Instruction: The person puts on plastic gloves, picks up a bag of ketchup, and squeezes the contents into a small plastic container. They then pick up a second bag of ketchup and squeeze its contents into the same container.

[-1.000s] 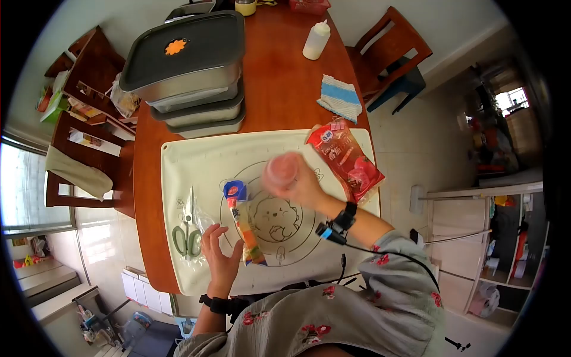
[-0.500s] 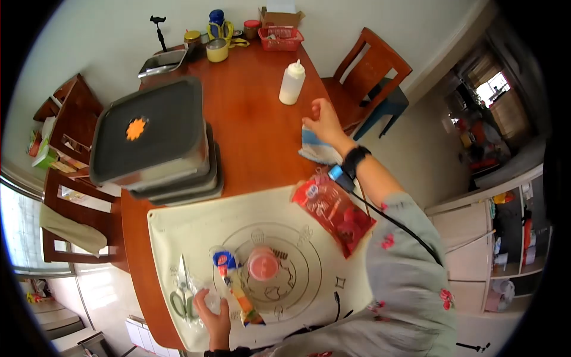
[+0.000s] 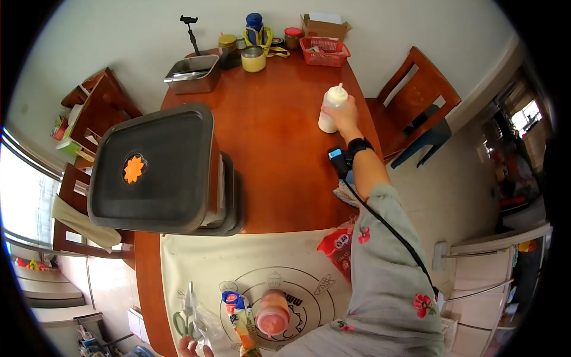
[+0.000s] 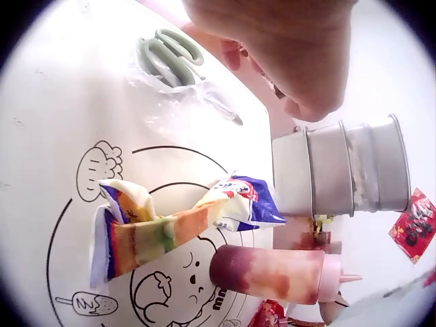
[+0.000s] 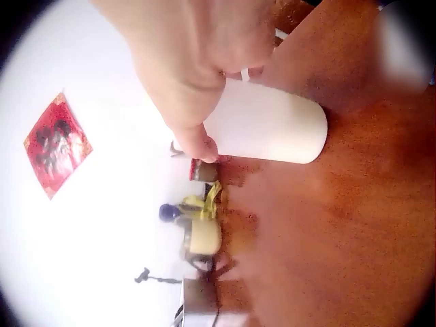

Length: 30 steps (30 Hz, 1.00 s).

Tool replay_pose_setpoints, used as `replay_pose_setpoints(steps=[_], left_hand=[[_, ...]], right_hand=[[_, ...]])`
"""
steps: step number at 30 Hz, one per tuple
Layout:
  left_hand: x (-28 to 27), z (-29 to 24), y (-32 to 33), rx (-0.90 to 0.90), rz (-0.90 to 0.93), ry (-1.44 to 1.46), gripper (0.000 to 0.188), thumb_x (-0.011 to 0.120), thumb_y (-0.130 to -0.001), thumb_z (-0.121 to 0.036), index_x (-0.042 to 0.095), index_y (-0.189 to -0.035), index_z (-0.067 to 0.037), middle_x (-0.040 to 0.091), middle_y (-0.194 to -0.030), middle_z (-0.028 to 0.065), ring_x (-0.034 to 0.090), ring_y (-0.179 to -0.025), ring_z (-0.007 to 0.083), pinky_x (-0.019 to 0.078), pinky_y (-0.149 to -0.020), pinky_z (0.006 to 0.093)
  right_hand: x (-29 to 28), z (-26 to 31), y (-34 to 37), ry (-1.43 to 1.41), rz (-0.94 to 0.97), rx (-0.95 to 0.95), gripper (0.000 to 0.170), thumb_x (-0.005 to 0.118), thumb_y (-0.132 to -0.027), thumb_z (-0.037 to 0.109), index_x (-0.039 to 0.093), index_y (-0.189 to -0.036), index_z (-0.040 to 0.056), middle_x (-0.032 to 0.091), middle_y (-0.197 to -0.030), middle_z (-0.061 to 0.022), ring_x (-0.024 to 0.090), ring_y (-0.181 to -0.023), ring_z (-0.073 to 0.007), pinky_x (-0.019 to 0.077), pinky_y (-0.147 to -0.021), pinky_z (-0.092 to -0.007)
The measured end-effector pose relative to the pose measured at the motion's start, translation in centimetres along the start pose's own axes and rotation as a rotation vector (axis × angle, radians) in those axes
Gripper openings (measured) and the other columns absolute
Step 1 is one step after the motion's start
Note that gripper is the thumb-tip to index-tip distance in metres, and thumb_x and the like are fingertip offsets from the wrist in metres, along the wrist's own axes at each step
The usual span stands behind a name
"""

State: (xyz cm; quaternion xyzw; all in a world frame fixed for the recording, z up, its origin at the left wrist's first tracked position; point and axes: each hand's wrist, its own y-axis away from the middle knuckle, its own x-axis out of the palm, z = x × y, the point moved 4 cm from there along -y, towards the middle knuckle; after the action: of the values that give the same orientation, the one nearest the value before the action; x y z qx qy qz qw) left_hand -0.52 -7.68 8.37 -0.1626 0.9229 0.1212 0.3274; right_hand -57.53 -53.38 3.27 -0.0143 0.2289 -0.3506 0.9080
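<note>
right grip [image 3: 347, 119] holds the white squeeze bottle [image 5: 276, 125], left grip [image 3: 189, 347] loosely spread. likely light, soft-walled; grasp mid-body.

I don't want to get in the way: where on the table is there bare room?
Between the stacked boxes and white bottle, the wood is bare. The mat is crowded near the left hand, with scissors, wrapper and pink bottle.

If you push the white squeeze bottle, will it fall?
The white squeeze bottle would probably tip, being taller than wide. Its round sides might then let it roll. The right hand gripping it likely steadies it.
</note>
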Motion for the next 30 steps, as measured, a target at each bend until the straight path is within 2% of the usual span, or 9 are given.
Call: replay_pose_setpoints(steps=[3,7,11,15,16,19,21,26,30], left_hand=[[0.6,-1.4,-0.6,-0.055,0.018,-0.007,0.051,0.059,-0.085,-0.002,0.034,-0.129,0.004,0.041,-0.124,0.0168,0.044,-0.114,0.0271,0.0382,-0.098,0.0393],[0.8,-0.3,-1.5,0.082,0.017,0.022,0.053,0.060,-0.085,-0.003,0.033,-0.131,0.004,0.041,-0.125,0.0176,0.044,-0.115,0.0272,0.0385,-0.097,0.0388],[1.4,0.5,-2.8,0.211,-0.005,0.242,0.055,0.060,-0.074,-0.003,0.041,-0.126,-0.002,0.045,-0.123,0.0118,0.044,-0.116,0.0231,0.0378,-0.094,0.0361],[1.9,-1.4,-3.3,0.286,0.162,0.294,0.051,0.054,-0.080,0.000,0.037,-0.128,-0.001,0.043,-0.124,0.0124,0.043,-0.117,0.0243,0.0382,-0.098,0.0385],[1.7,-1.6,-3.2,0.308,0.183,0.310,0.049,0.054,-0.081,0.001,0.039,-0.127,-0.002,0.044,-0.123,0.0122,0.045,-0.116,0.0234,0.0395,-0.097,0.0373],[0.5,-2.2,-2.3,0.322,0.243,0.439,0.052,0.056,-0.081,0.002,0.038,-0.130,-0.002,0.044,-0.124,0.0118,0.047,-0.116,0.0224,0.0403,-0.096,0.0346],[-0.4,-1.4,-1.9,0.311,0.280,0.459,0.050,0.058,-0.082,0.001,0.039,-0.128,-0.001,0.045,-0.125,0.0115,0.048,-0.114,0.0213,0.0417,-0.094,0.0322],[-2.6,0.6,-0.1,0.294,0.382,0.456,0.049,0.058,-0.083,0.001,0.039,-0.128,-0.003,0.046,-0.124,0.0093,0.050,-0.110,0.0178,0.0444,-0.088,0.0271],[-3.1,3.4,1.0,0.316,0.391,0.380,0.053,0.063,-0.078,0.004,0.041,-0.126,-0.004,0.047,-0.120,0.0100,0.052,-0.107,0.0197,0.0475,-0.084,0.0301]], right_hand=[[-1.1,3.7,4.0,-0.069,0.008,-0.282,0.069,0.083,-0.059,0.016,0.047,-0.117,0.0016,0.061,-0.109,-0.0130,0.060,-0.101,-0.0243,0.0490,-0.085,-0.0380],[-6.6,11.0,12.6,-0.405,0.282,-0.403,0.065,0.080,-0.068,0.012,0.045,-0.121,0.0018,0.060,-0.110,-0.0100,0.059,-0.101,-0.0193,0.0486,-0.088,-0.0342],[-12.3,15.4,22.9,-0.447,0.492,-0.276,0.066,0.081,-0.068,0.015,0.045,-0.122,0.0029,0.057,-0.114,-0.0083,0.057,-0.104,-0.0175,0.0460,-0.091,-0.0331],[-15.4,15.0,32.4,-0.350,0.543,-0.196,0.068,0.083,-0.065,0.021,0.049,-0.121,0.0032,0.057,-0.114,-0.0078,0.054,-0.107,-0.0191,0.0427,-0.095,-0.0351],[-16.1,13.8,34.6,-0.206,0.500,-0.180,0.067,0.083,-0.065,0.021,0.049,-0.120,0.0031,0.058,-0.114,-0.0079,0.054,-0.108,-0.0193,0.0433,-0.095,-0.0354],[-17.4,13.7,40.6,-0.255,0.476,-0.019,0.067,0.082,-0.066,0.018,0.047,-0.122,0.0030,0.059,-0.113,-0.0085,0.058,-0.105,-0.0197,0.0467,-0.091,-0.0339],[-17.6,12.7,43.5,-0.181,0.432,-0.036,0.061,0.079,-0.068,0.011,0.047,-0.120,0.0028,0.058,-0.111,-0.0067,0.056,-0.103,-0.0166,0.0451,-0.090,-0.0318],[-16.9,9.7,48.2,-0.067,0.313,-0.035,0.064,0.080,-0.068,0.015,0.047,-0.122,0.0038,0.058,-0.112,-0.0064,0.057,-0.103,-0.0173,0.0449,-0.090,-0.0323],[-15.7,10.3,50.0,-0.139,0.241,-0.045,0.064,0.080,-0.066,0.014,0.048,-0.119,0.0027,0.058,-0.110,-0.0082,0.057,-0.101,-0.0175,0.0459,-0.088,-0.0330]])
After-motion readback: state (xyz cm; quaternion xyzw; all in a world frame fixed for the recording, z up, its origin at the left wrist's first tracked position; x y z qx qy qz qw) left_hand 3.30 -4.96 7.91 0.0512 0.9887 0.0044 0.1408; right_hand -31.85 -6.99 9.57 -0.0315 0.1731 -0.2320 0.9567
